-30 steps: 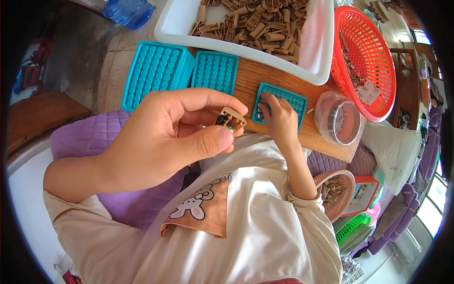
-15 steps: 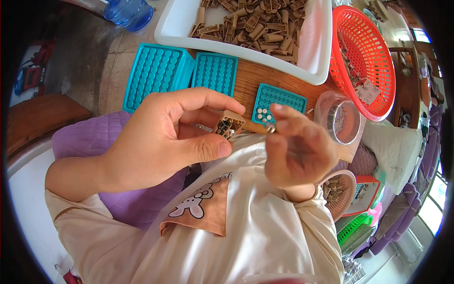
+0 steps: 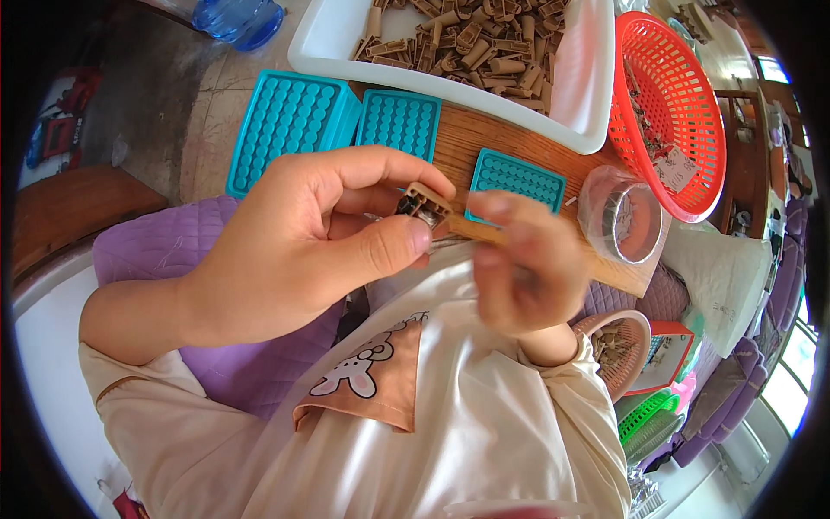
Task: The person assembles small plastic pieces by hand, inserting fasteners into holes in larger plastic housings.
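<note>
Between its thumb and fingers my left hand (image 3: 285, 242) grips a small tan plastic housing (image 3: 430, 201), tilted so its open side shows dark and shiny metal parts inside. My right hand (image 3: 529, 268) is just to the right of the housing, its fingers bent and smeared by motion. Whether anything is in those fingers cannot be made out. Behind the right hand lies a small teal tray (image 3: 517, 177) with rows of round pockets; the hand covers its near corner.
A white tub (image 3: 450, 85) of tan plastic pieces stands at the back. Two teal pocketed trays (image 3: 294, 121) (image 3: 399, 121) sit left of the small one. On the right are a red basket (image 3: 674, 112), a clear plastic-wrapped container (image 3: 624, 221) and a pink basket (image 3: 624, 350).
The small shiny metal piece that was in my right fingers no longer shows there. My right hand has shifted slightly left and down, and the housing in my left hand has tilted.
</note>
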